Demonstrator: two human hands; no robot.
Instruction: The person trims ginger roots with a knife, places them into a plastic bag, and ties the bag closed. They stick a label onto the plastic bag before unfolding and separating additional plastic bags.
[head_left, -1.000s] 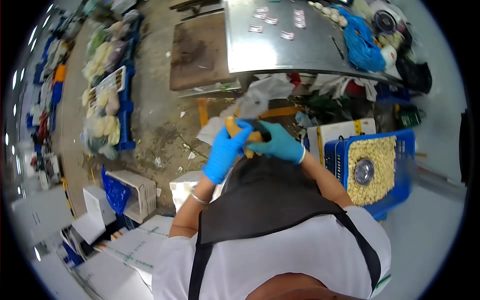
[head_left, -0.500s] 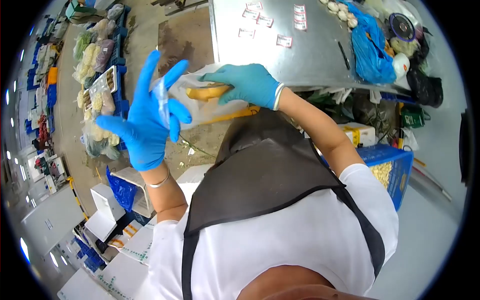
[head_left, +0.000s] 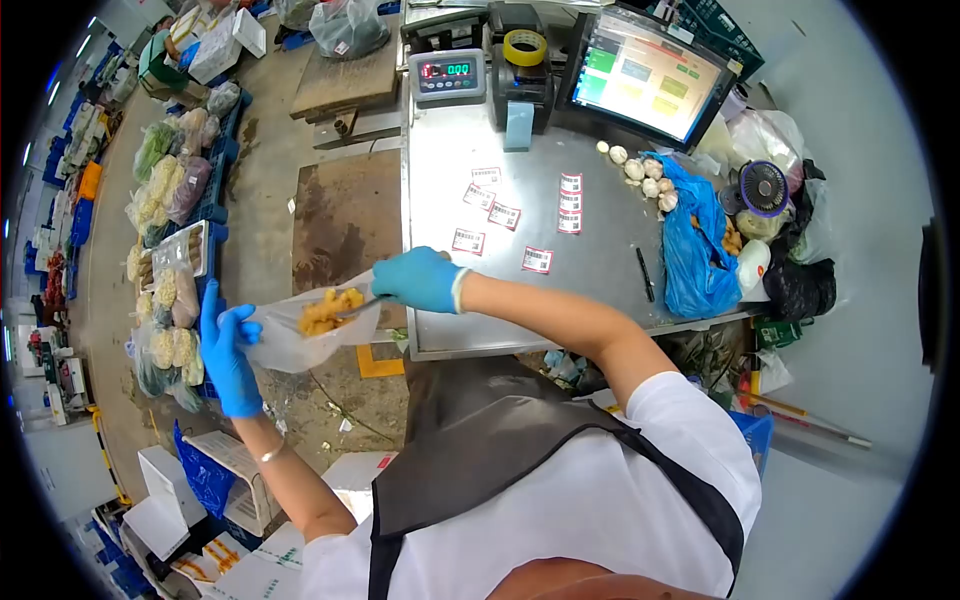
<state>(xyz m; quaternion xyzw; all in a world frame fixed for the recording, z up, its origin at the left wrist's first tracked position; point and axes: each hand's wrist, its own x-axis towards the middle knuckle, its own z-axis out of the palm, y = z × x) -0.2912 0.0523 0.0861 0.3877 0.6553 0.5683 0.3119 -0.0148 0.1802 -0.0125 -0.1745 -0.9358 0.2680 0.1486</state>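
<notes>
Nearest cam: person in wht tee + dk apron [head_left: 480, 450]. L hand [head_left: 228, 355], blue glove, had index up, other fingers curled in on the L edge of a clear bag [head_left: 290, 350]. R hand [head_left: 415, 280], teal glove, was closed at the bag's R side on a thin grey item [head_left: 362, 308], poss. a metal tool, too small to be sure. Yellow-brown knobbly pcs [head_left: 328, 312] lay in the bag, btwn hands, L of the metal table [head_left: 490, 320]. On table: loose wht/red labels [head_left: 468, 241], blk pen [head_left: 645, 275], blue bag [head_left: 695, 260] at R w/ garlic bulbs [head_left: 650, 170] just beside it. Farther back stood scale [head_left: 447, 75] reading 0.00, yellow tape roll [head_left: 525, 47] on a blk device [head_left: 522, 95], lit monitor [head_left: 650, 75].
</notes>
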